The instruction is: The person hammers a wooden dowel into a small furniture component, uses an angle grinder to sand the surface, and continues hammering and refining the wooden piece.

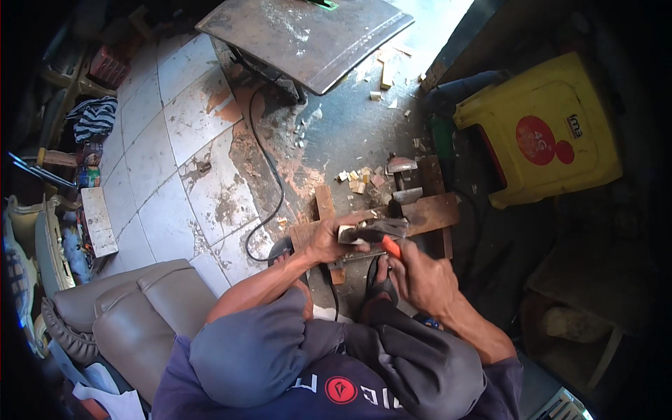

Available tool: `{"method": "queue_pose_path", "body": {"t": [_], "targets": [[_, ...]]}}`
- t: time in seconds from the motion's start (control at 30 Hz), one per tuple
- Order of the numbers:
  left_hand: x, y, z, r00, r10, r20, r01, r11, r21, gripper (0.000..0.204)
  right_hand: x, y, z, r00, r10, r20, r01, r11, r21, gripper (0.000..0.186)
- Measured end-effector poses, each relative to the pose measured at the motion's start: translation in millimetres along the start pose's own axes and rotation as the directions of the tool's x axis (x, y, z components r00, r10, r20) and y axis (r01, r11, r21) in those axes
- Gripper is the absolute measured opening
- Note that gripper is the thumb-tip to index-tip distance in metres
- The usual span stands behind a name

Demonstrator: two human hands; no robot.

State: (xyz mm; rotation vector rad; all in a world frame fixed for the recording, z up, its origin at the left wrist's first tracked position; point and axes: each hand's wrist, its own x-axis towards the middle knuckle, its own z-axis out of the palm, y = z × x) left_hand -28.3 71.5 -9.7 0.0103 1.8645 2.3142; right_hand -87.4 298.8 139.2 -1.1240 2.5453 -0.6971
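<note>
My left hand [327,241] is closed around a small pale block [345,234], apparently wood, low in front of my knees. In my right hand [428,280] is a hammer [390,245] with an orange and black handle. Its dark metal head lies over or right beside the block; whether they touch I cannot tell. Under both hands is a low frame of wooden planks [435,212]. A metal clamp-like tool [403,179] stands at the frame's far side. My left fingertips are partly hidden by the hammer head.
Wood offcuts [358,182] lie beyond the frame. A worn metal-topped table [301,42] stands ahead, and a black cable [280,189] runs across the floor. To the right is a yellow plastic stool [560,91]; a grey-brown padded seat [154,315] is at the left.
</note>
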Motion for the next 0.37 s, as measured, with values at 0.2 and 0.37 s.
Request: {"method": "queue_pose_path", "body": {"t": [0.2, 0.37], "targets": [[-6, -11, -6, 0.999, 0.031, -0.028, -0.035, 0.986, -0.162, 0.052, -17, 9, -2, 0.934, -0.135, -0.331, 0.253, 0.904, 0.345, 0.027], [-3, -15, -17, 0.994, 0.101, 0.032, -0.097, 0.989, -0.110, 0.052, -9, 6, 5, 0.965, 0.126, 0.230, -0.135, 0.991, 0.023, 0.036]]}}
